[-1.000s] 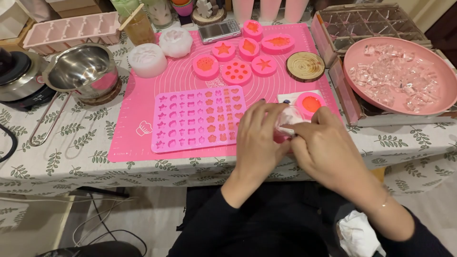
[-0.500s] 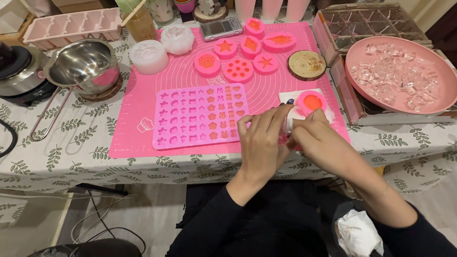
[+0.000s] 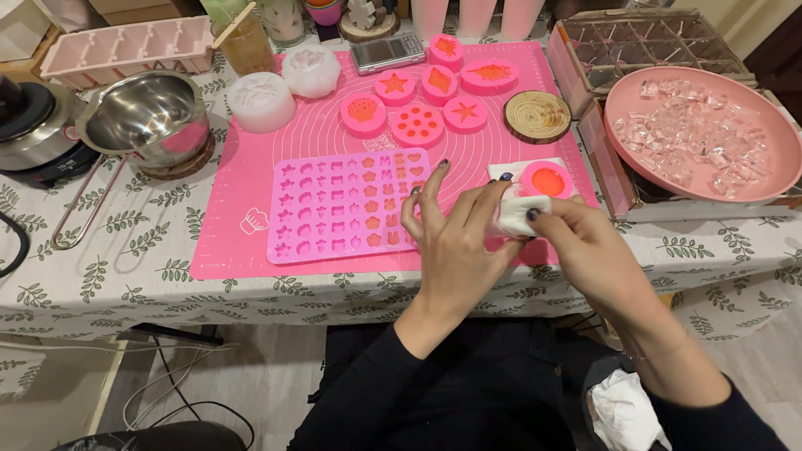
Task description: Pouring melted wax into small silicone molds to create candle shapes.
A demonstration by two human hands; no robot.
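My right hand pinches a folded white tissue and presses it against the fingers of my left hand, whose fingers are spread over the pink baking mat. Just beyond the tissue sits a small round pink mould with orange filling, on a white paper. A flat pink silicone mould with several small shaped cavities lies to the left of my left hand, some cavities at its right end filled orange.
Several round pink moulds with orange shapes, a wooden coaster, a small scale, two white moulds, a steel pot, a pink plate of ice-like pieces, a clear tray. Crumpled tissue on my lap.
Both hands have shifted slightly left and toward me; the left hand's fingers have spread apart while the right keeps rubbing the tissue on them.
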